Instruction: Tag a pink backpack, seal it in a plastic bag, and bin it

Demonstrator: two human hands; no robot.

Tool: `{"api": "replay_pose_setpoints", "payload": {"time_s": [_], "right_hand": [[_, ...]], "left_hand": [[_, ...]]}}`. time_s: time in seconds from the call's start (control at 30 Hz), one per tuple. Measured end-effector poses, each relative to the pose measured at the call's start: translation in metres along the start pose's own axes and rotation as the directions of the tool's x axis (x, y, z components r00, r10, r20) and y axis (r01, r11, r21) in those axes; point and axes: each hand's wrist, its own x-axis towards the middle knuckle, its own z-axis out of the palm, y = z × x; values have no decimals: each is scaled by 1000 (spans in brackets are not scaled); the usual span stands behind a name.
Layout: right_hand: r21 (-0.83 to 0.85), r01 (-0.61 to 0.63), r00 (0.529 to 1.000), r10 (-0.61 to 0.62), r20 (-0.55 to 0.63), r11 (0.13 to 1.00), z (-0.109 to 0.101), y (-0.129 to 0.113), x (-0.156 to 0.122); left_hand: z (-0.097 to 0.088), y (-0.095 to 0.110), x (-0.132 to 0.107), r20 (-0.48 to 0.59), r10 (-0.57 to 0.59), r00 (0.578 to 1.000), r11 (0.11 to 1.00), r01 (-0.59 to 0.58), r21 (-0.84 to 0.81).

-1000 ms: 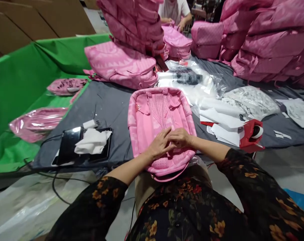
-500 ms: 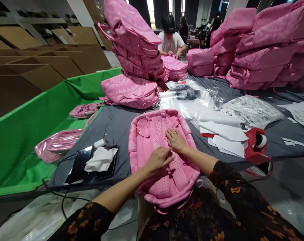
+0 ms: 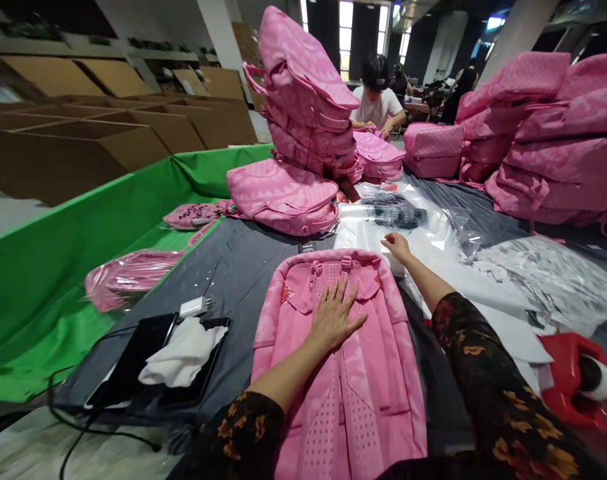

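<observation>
A pink backpack [image 3: 388, 373] lies in front of me with its straps and padded back facing up. Flat on its upper part rests my left hand [image 3: 333, 317], fingers spread. Beyond the backpack's top right corner, my right hand [image 3: 397, 247] is over a pile of clear plastic bags [image 3: 358, 223]. Its fingers are bent together in a pinch, and whether plastic is between them is too small to make out. A dark printed patch shows on the bags.
Stacked pink backpacks [image 3: 308, 100] stand at the back; more [image 3: 558, 147] are at the right. A co-worker [image 3: 381, 103] handles one. On the left are a green-lined bin [image 3: 133, 193] with bagged pink items, a tablet [image 3: 133, 360] and a white cloth [image 3: 183, 353]. A red tape dispenser [image 3: 568, 373] sits right.
My right hand has left the backpack and reached forward to the plastic bags. My left hand has flattened and moved up the backpack. The view has shifted, and the backpack looks closer.
</observation>
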Motion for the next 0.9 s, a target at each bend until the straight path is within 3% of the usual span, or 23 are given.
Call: {"api": "replay_pose_setpoints", "payload": {"time_s": [0.07,0.2,0.3,0.4,0.57,0.7,0.77,0.83,0.9], "right_hand": [[-35,-36,999,36,8,999,15,8,23],[-79,-100,994,102,29,992,36,24,39],[-89,-119,990,125,60,989,26,27,49],[-77,-94,995,96,24,993,3,18,58],[-19,104,990,-105,-94,994,-35,-29,45],[197,420,906,-420,-39,886,-45,-69,-12],[250,514,846,-533,9,820,-41,-80,-54],[235,570,802,-596,49,787,-31,-83,-98],[210,596,779,-622,84,775,-18,-81,-134]], "left_hand": [[2,-2,0,-14,4,1000,1000,-4,7],[4,-4,0,-32,1,1000,1000,0,26],[4,-4,0,-17,-12,1000,999,12,30],[6,-4,1,-10,-3,1000,1000,3,4],[11,-8,3,-70,18,997,997,-23,-74],[9,-13,4,-218,-2,976,946,-69,-318],[3,-12,6,-270,-142,952,793,-54,-607],[-6,-7,7,-224,-377,899,476,-19,-879],[-16,0,6,-126,-566,815,159,-42,-986]]}}
